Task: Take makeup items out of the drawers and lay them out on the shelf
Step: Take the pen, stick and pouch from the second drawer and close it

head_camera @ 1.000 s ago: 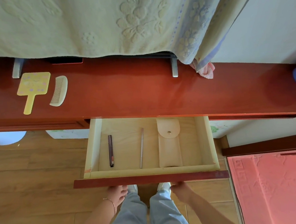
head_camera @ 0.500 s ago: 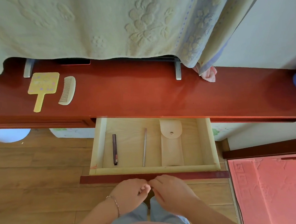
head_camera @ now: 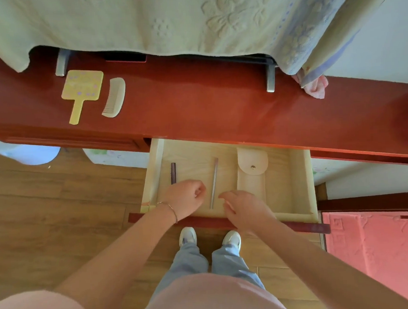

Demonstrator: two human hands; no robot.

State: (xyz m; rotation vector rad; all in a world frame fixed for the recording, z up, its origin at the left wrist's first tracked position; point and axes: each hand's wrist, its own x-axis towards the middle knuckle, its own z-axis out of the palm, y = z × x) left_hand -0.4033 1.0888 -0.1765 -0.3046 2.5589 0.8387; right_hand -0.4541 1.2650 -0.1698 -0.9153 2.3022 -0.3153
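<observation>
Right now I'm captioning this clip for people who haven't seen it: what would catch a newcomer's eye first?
The open wooden drawer below the red shelf, with both hands reaching in: the left hand curled near a dark slim pencil, the right hand spread beside a thin silver stick. A beige snap pouch lies to the right. On the shelf's left, a yellow hand mirror and a pale comb lie side by side.

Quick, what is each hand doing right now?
Left hand: curled in a loose fist, nothing visibly held.
Right hand: open, fingers relaxed, holding nothing.
</observation>
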